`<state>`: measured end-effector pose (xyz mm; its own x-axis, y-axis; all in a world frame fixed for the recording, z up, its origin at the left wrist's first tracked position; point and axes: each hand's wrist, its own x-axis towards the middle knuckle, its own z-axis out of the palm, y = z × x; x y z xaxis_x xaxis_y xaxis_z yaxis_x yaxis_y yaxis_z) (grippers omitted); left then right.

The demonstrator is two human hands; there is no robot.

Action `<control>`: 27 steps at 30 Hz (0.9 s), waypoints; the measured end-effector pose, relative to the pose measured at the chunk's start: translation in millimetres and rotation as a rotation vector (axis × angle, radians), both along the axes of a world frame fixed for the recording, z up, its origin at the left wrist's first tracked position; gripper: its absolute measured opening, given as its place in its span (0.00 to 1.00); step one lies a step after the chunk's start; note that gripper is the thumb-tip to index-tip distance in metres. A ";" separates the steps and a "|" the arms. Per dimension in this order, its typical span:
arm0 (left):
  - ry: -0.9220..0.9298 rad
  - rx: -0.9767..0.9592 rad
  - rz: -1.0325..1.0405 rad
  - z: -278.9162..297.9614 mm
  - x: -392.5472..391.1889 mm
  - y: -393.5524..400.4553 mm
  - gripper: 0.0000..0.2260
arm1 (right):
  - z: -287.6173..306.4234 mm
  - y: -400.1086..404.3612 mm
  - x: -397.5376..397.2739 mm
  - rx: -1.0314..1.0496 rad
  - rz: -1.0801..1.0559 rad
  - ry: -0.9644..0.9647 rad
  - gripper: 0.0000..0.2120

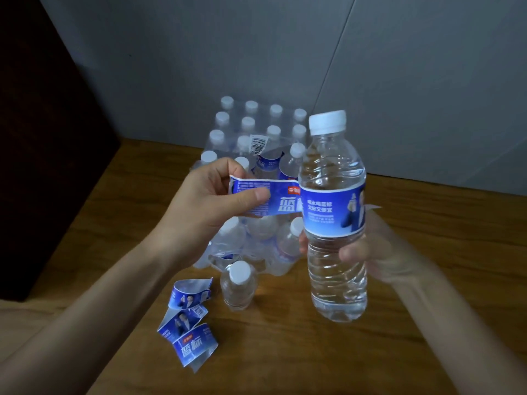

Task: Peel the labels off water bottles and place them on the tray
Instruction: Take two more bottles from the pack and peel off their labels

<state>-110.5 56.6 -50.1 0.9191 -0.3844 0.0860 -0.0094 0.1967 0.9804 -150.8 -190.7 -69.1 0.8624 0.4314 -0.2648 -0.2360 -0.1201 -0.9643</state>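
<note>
The water bottle [333,218] is held upright in the air above the wooden table [399,352], full of clear water and closed with a white cap. The right hand [368,252], blurred, grips its lower body, fingers curled around the back and thumb pressed on the front just below the blue label [285,201]. That label is half peeled: its right part still wraps the bottle's middle, while the loose end stretches out to the left of the bottle, where the left hand [211,201] pinches it between thumb and bent forefinger, the other fingers folded in.

Behind the bottle stands a shrink-wrapped pack of bottles [251,138], white-capped, its plastic film torn open at the near side. To the lower left of the held bottle, a bare bottle [238,286] with no label stands on the table just in front of the pack. Further left of it lie three peeled labels [188,317], curled and overlapping on the wood.

A plain grey wall [256,52] rises behind the pack, and a dark panel [42,138] fills the far left.
</note>
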 end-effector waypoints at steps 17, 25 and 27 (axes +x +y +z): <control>-0.196 0.496 -0.295 13.4 0.0 -1.5 0.14 | 8.2 21.9 -5.9 0.096 -0.168 -0.190 0.23; -0.289 0.390 -0.217 10.6 0.7 -6.9 0.08 | 7.7 22.7 -7.8 0.129 -0.082 -0.147 0.22; -0.304 0.396 -0.184 7.7 -2.5 -6.8 0.08 | 6.7 21.1 -7.6 0.119 -0.104 -0.148 0.22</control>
